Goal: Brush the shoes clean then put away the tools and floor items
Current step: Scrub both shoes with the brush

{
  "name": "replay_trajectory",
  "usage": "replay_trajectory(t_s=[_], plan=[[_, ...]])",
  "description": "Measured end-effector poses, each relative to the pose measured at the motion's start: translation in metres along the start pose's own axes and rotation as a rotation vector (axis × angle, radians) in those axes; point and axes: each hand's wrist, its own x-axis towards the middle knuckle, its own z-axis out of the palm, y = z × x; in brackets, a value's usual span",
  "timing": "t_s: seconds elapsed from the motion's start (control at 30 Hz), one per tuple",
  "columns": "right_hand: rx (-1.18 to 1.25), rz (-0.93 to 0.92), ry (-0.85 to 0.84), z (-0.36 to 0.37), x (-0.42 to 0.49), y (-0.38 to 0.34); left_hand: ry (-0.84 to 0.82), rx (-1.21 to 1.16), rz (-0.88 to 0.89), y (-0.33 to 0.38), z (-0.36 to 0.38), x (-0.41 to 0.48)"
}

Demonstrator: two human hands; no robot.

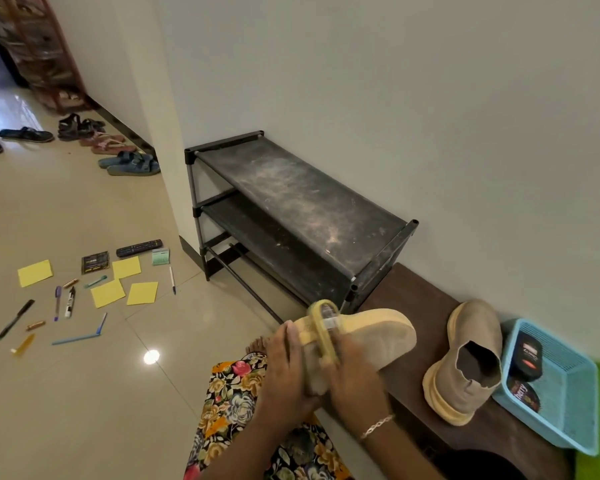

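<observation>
Here, both arms reach forward close together, and the left hand curls its fingers round one end of a tan shoe, holding it up on its side just over the edge of the brown bench. The right hand, with a bracelet on its wrist, grips a yellow brush pressed across the shoe. The other tan shoe stands on the bench beside a blue basket, while pens and yellow paper notes lie on the floor.

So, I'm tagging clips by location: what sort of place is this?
Probably a home entryway or hallway: a dusty black shoe rack and sandals lined up on the tiled floor.
</observation>
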Motion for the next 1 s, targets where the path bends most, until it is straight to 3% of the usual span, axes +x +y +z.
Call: replay_trajectory(t_s=[0.03,0.1,0.3,0.5,0.57,0.67,0.73,1.0], plan=[[-0.054,-0.118,-0.089,0.008,-0.011,-0.013,0.019,-0.023,-0.001,0.002,0.000,0.000],[-0.102,-0.182,-0.080,0.008,-0.010,-0.004,0.002,-0.025,-0.008,0.000,0.001,-0.001],[-0.021,0.305,0.169,-0.035,0.036,0.078,-0.097,0.102,0.027,0.002,0.002,-0.002],[-0.078,-0.105,-0.055,-0.002,-0.009,0.022,-0.101,0.087,-0.010,0.006,0.006,0.001],[-0.089,0.008,-0.008,-0.012,0.004,0.055,-0.121,0.132,-0.019,0.008,0.006,0.001],[-0.004,0.333,0.116,-0.044,0.032,0.105,-0.130,0.182,-0.018,0.007,0.007,0.000],[0.058,0.496,0.106,-0.056,0.043,0.116,-0.104,0.162,-0.039,0.005,0.009,0.000],[0.491,0.532,0.137,-0.031,0.025,0.122,-0.260,0.043,-0.227,0.012,0.031,0.007]])
